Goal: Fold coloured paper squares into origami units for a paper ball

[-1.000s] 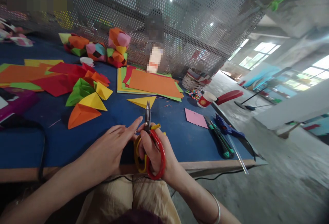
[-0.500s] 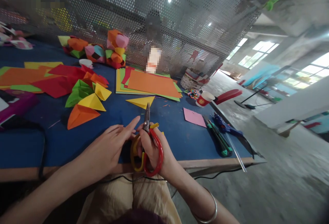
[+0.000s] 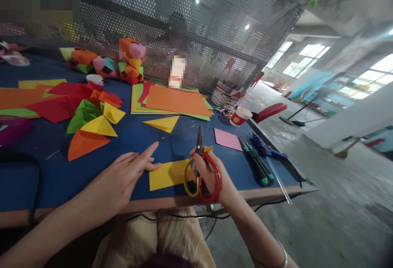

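Note:
My right hand [image 3: 211, 173] grips a pair of scissors [image 3: 201, 169] with one yellow and one red handle, blades closed and pointing away from me. A yellow sheet of paper [image 3: 167, 173] lies flat on the blue table [image 3: 101, 169] near its front edge, just left of the scissors. My left hand [image 3: 123, 180] rests on the table with fingers stretched out, its fingertips close to the sheet's left corner. The hand holds nothing.
Folded paper triangles [image 3: 92, 126] and loose coloured sheets [image 3: 175, 102] cover the table's far half. Paper balls [image 3: 130, 61] stand by a perforated metal screen. A pink sheet [image 3: 227, 139], paper cup [image 3: 240, 116], glue gun [image 3: 265, 150] and green cutter [image 3: 256, 161] lie at right.
My right hand has moved right with the scissors, off the yellow sheet, which now lies uncovered. My left hand has drawn back slightly and flattened.

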Action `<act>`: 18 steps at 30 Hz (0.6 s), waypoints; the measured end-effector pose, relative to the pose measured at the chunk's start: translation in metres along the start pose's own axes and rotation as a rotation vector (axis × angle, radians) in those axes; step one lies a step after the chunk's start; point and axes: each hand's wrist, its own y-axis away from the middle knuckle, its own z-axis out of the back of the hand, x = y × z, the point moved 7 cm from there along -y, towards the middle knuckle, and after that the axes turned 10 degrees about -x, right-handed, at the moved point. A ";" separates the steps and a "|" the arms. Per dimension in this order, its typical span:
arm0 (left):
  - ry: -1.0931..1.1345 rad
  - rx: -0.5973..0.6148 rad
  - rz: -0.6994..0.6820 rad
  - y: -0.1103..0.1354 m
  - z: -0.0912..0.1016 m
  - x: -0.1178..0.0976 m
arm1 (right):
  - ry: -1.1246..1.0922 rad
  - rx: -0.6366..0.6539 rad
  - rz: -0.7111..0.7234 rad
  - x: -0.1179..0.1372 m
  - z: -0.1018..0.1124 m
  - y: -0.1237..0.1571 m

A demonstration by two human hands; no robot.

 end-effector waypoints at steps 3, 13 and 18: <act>0.010 0.019 0.018 0.000 0.000 0.001 | 0.070 -0.054 0.000 -0.009 0.020 -0.005; 0.038 0.017 0.129 0.006 -0.004 0.014 | 0.611 -0.196 0.137 -0.003 0.096 -0.026; 0.095 0.076 0.241 0.002 -0.002 0.017 | 0.875 -0.291 0.179 -0.008 0.110 -0.040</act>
